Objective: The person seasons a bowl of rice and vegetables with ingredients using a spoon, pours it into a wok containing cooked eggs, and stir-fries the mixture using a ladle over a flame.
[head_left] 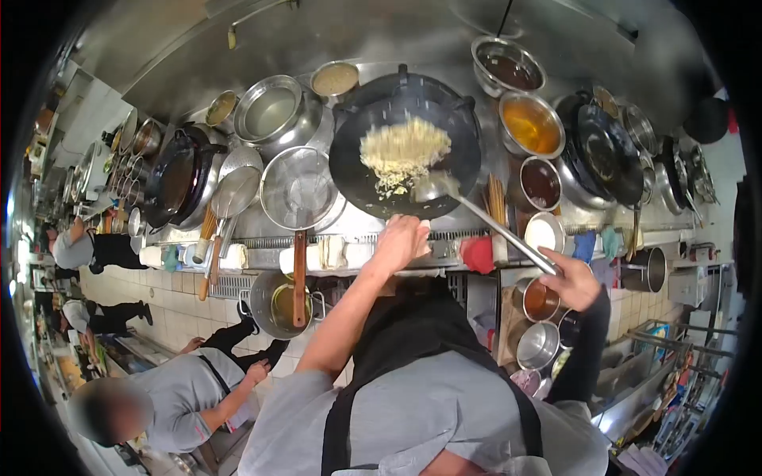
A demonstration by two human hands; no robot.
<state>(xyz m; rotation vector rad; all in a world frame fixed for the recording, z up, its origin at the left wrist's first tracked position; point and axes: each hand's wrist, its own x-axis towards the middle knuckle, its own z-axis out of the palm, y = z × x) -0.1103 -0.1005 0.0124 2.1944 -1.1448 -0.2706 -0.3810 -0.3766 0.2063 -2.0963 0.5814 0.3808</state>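
My left hand is closed on the near edge of a large black wok, with a pale folded cloth under the fingers. A blurred mass of yellowish, grainy food that looks like fried rice is in motion in the wok. My right hand grips the end of a long metal ladle. The ladle's bowl is inside the wok, at the right side of the food.
Left of the wok are a wire strainer with a wooden handle and a metal pot. On the right stand bowls of amber liquid and dark sauce, and another wok. A co-worker is behind me at lower left.
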